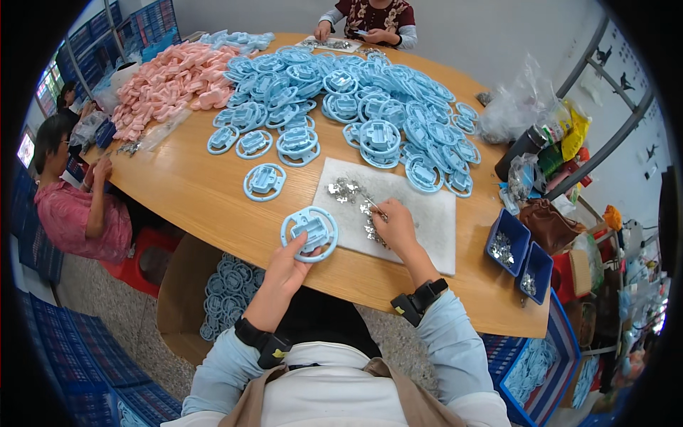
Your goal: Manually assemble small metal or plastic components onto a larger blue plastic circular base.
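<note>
My left hand (288, 265) holds a round light-blue plastic part (310, 231) just above the near edge of the wooden table (192, 196). My right hand (393, 224) rests on a white mat (427, 220), fingers pinched among small shiny metal pieces (346, 190) scattered there; whether it grips one I cannot tell. A big heap of the same blue parts (356, 92) fills the table's middle, with single ones (265, 181) lying loose nearer to me.
Pink parts (171, 82) are piled at the far left. Two small blue bins (509, 242) with metal pieces sit at the right edge, bags and bottles (541, 146) behind. A person (75, 206) sits left, another (370, 21) across. A cardboard box (213, 299) of blue parts stands below.
</note>
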`<act>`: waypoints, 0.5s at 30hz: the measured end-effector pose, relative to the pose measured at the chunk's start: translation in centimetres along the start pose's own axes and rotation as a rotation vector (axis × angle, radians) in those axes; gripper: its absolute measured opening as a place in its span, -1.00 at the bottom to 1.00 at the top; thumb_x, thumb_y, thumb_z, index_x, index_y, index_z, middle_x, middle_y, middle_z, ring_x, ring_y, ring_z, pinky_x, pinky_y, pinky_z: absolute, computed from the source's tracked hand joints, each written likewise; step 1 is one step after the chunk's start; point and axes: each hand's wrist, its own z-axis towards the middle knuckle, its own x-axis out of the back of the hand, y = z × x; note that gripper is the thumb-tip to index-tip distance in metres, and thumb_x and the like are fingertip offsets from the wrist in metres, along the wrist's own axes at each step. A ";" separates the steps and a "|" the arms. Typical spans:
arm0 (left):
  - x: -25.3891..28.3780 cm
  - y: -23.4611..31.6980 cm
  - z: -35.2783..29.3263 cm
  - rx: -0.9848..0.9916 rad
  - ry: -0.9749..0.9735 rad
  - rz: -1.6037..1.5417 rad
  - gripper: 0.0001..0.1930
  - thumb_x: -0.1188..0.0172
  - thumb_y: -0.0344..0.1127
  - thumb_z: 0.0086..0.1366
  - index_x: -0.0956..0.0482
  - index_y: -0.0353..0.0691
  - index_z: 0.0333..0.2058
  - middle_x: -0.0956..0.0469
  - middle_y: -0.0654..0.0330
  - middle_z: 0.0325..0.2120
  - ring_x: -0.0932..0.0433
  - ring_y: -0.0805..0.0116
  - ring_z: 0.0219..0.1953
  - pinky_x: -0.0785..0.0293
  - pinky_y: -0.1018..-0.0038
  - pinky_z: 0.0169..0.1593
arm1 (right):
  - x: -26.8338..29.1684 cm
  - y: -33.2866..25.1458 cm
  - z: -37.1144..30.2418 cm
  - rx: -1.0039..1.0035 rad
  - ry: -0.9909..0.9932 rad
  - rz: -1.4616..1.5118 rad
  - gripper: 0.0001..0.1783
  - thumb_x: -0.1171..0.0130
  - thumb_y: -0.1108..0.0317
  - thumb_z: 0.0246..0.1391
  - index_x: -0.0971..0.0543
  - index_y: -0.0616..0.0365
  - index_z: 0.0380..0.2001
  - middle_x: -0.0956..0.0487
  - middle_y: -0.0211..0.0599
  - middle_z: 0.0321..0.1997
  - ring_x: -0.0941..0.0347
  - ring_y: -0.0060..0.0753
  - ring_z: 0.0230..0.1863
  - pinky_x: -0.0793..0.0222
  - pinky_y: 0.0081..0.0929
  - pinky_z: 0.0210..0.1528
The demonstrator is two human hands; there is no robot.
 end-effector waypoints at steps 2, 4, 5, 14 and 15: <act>-0.4 -0.7 0.9 -0.019 0.036 -0.114 -0.66 -0.02 -0.31 0.34 -0.29 -0.27 0.04 -0.42 0.06 -0.05 -0.49 0.23 -0.06 -0.53 0.37 -0.06 | -0.3 -0.5 0.9 0.044 -0.019 -0.105 -0.86 -0.13 0.40 -0.07 -0.62 0.14 -0.40 -0.49 -0.16 -0.33 -0.47 -0.07 -0.36 -0.40 -0.23 -0.30; -1.0 -1.3 1.1 -0.006 0.062 -0.160 -0.64 0.05 -0.22 0.38 -0.26 -0.29 0.05 -0.39 0.05 -0.03 -0.45 0.21 -0.03 -0.50 0.34 -0.01 | -0.9 -1.6 1.3 0.072 -0.053 -0.222 -0.88 -0.13 0.39 -0.06 -0.60 0.16 -0.43 -0.48 -0.15 -0.33 -0.47 -0.04 -0.35 -0.40 -0.20 -0.29; -1.1 -1.6 0.9 0.036 0.049 -0.143 -0.64 0.05 -0.21 0.38 -0.26 -0.28 0.06 -0.39 0.05 -0.03 -0.45 0.22 -0.03 -0.49 0.34 0.00 | -1.1 -1.6 1.4 0.073 -0.063 -0.239 -0.88 -0.13 0.39 -0.07 -0.59 0.17 -0.45 -0.48 -0.15 -0.31 -0.47 -0.04 -0.35 -0.41 -0.19 -0.29; 1.4 0.1 -4.6 0.432 -0.189 0.474 -0.68 -0.04 -0.23 0.33 -0.44 -0.40 -0.11 -0.54 0.00 -0.21 -0.55 0.25 -0.13 -0.49 0.42 -0.04 | -2.3 -1.6 1.6 0.176 -0.100 -0.173 -0.92 -0.12 0.45 -0.13 -0.55 0.22 -0.51 -0.52 -0.05 -0.42 -0.47 0.02 -0.36 -0.40 -0.18 -0.29; 2.1 0.8 -4.8 0.467 -0.197 0.531 -0.70 -0.04 -0.24 0.32 -0.48 -0.40 -0.15 -0.57 0.02 -0.26 -0.58 0.27 -0.20 -0.52 0.44 -0.08 | -2.5 -1.7 1.7 0.191 -0.096 -0.158 -0.91 -0.12 0.45 -0.13 -0.55 0.23 -0.51 -0.53 -0.04 -0.44 -0.48 0.01 -0.37 -0.40 -0.19 -0.31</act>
